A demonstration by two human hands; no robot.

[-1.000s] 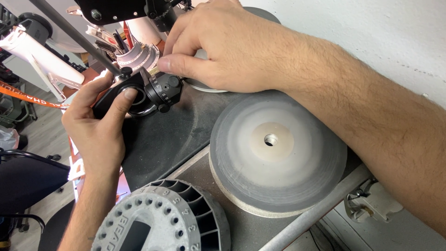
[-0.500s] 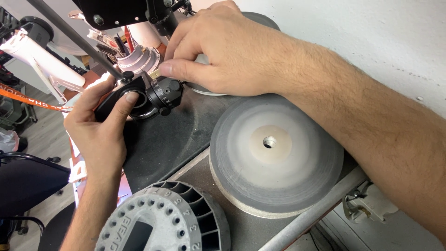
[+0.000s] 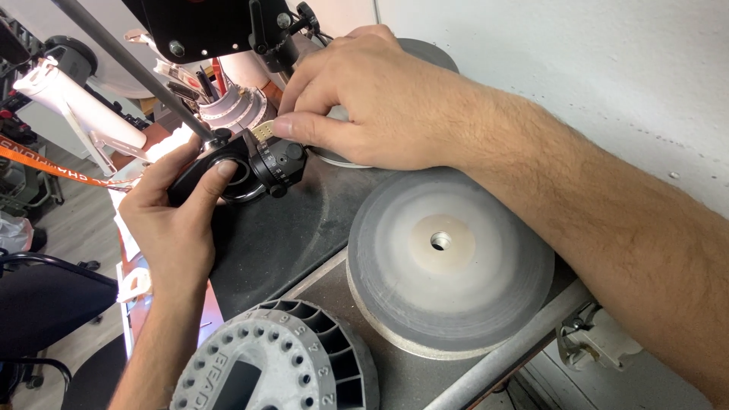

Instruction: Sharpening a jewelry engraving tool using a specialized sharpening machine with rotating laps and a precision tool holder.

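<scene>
**Both hands on a small black clamp at the back of the desk**

The left hand (image 3: 171, 220) comes up from the lower left, wrist bent back, and its fingers are wrapped around the black clamp (image 3: 247, 167); the thumb lies across the ring-shaped opening on its near side. So that hand is closed on the piece, holding it just above the dark desk (image 3: 288, 235).

The right hand (image 3: 372, 99) reaches in from the right, forearm stretched over the big grey disc (image 3: 448, 258), palm down. Its thumb and forefinger are pinched together on a small pale bit (image 3: 263, 130) right at the top of the clamp, next to the black knurled knob (image 3: 285, 163). Hard to tell what that little bit actually is, it's tiny.

Around it: a thin metal rod (image 3: 129, 68) runs diagonally down into the clamp from the upper left. Behind the clamp there's a stack of pale rings (image 3: 231, 110), partly hidden by the right hand. A round grey holder with numbered holes (image 3: 266, 364) sits at the front edge, and a grey bar (image 3: 516, 349) crosses the lower right corner. The white wall (image 3: 569, 68) is on the right.
</scene>
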